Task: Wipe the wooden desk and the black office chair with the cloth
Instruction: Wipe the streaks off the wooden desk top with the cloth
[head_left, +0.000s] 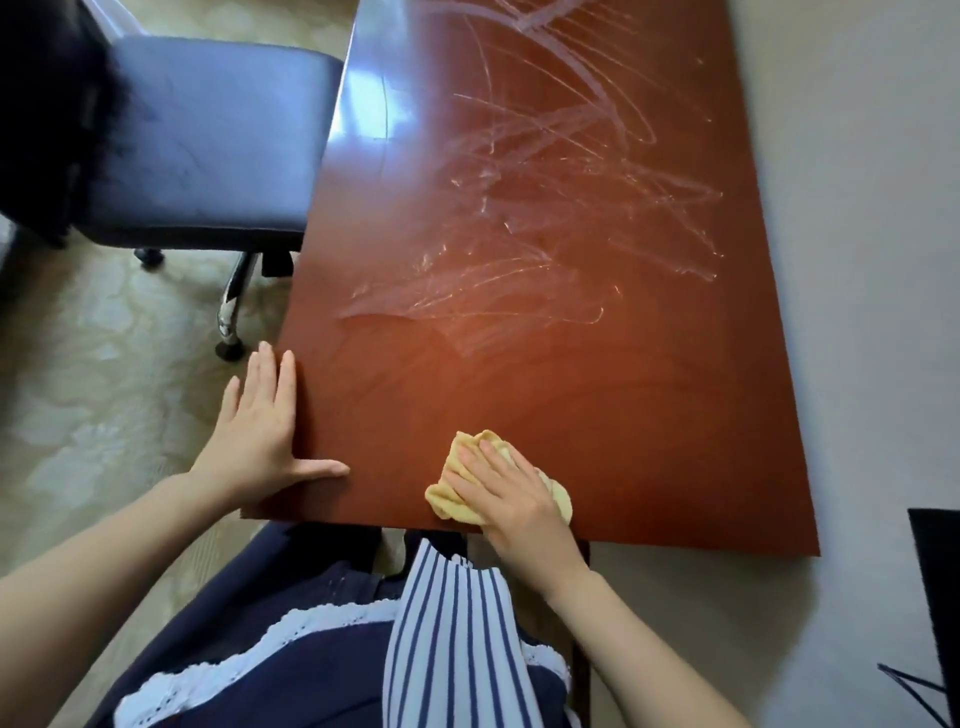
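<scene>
A reddish-brown wooden desk (597, 395) stretches away from me, its far half covered in pale wet streaks. My right hand (511, 496) lies flat with straight fingers on a crumpled yellow cloth (457, 506), pressing it to the desk near the front edge. My left hand (262, 431) rests open at the desk's front left corner, fingers along the left edge and thumb on the top. The black office chair (208, 145) stands to the left of the desk, its padded seat facing up.
The chair's chrome leg and castors (231, 312) reach toward the desk's left edge over a pale patterned floor (88, 395). A light wall (872, 260) runs along the desk's right side. A dark object (935, 587) sits at the lower right.
</scene>
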